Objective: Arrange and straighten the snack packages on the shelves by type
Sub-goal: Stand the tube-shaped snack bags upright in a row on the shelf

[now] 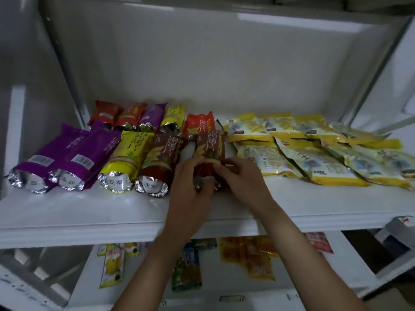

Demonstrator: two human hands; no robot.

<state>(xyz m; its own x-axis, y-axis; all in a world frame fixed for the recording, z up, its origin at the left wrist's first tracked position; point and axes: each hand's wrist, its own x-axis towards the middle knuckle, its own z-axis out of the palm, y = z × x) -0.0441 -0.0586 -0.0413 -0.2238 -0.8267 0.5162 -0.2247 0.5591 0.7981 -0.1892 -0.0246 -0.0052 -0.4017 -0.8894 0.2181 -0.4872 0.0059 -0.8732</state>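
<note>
My left hand (190,176) and right hand (242,176) both grip the near end of a brown chip tube (210,153), fingers curled round it from either side, on the white shelf (112,212). To do this well, I think I should turn it square to the shelf edge and slide it left until it touches the other brown tube (160,162), foil ends level. That tube leans slightly, so I would nudge, not shove. Further left lie a yellow tube (128,158) and two purple tubes (65,158). Just right, the pale yellow flat bags (314,158) overlap untidily and crowd my elbow room. Behind sits a back row of small tubes (139,115), mixed colours.
</note>
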